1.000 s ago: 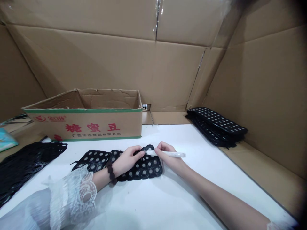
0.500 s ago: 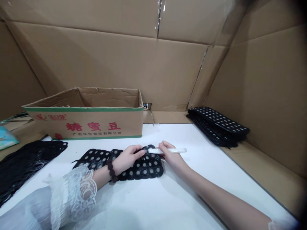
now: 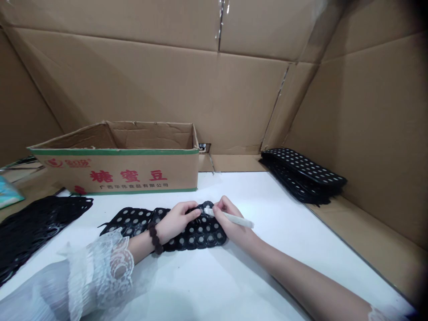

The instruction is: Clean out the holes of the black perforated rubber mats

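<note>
The black dotted sheet [image 3: 200, 240] lies at the frame's lower centre, pinched, I'd say, by the left hand [image 3: 177, 219]; the right hand [image 3: 230, 228] grips a white pen-like tool [image 3: 243, 221]. A slack pinch could let the sheet slide.

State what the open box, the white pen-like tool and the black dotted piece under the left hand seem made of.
Open box: matte brown cardboard, by its creased walls and ragged rim.
White pen-like tool: probably smooth plastic, by its even, pale barrel.
Black dotted piece: perhaps fabric, by its floppy, scalloped edge; not certain.
</note>
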Motion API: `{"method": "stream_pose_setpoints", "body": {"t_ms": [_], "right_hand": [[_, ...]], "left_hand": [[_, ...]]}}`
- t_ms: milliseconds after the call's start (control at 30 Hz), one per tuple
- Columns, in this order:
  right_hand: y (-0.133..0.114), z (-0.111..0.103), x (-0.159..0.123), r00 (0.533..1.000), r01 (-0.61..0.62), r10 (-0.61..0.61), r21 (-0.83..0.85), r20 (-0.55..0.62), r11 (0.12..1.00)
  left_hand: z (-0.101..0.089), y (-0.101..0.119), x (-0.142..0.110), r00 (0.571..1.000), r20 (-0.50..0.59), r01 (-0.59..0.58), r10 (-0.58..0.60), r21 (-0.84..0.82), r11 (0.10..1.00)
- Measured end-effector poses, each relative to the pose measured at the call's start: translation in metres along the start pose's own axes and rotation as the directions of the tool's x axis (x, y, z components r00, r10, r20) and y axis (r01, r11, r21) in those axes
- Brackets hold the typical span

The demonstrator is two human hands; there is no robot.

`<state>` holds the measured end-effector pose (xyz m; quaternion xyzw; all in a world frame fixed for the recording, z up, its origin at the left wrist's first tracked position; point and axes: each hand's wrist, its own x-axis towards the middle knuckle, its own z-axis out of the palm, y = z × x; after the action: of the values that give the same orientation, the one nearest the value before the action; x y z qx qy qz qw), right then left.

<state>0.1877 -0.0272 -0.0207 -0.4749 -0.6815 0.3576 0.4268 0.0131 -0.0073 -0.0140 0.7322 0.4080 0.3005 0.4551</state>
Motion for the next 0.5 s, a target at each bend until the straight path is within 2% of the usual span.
{"method": "stream_pose_setpoints", "body": {"t_ms": [133,300,500], "right_hand": [[0.001,0.007,0.001,0.997,0.054,-0.047,-0.12,0.056,0.991],[0.007,0.015,0.008,0.98,0.199,-0.186,-0.313,0.072,0.929],[0.01,0.018,0.011,0.973,0.231,-0.221,-0.387,0.071,0.893]], "left_hand": [[0.001,-0.001,0.0,1.0,-0.015,-0.019,0.019,0.037,0.999],[0.004,-0.003,0.001,0.998,-0.056,-0.024,0.032,0.131,0.991],[0.004,-0.005,0.001,0.995,-0.055,-0.068,0.079,0.179,0.981]]}}
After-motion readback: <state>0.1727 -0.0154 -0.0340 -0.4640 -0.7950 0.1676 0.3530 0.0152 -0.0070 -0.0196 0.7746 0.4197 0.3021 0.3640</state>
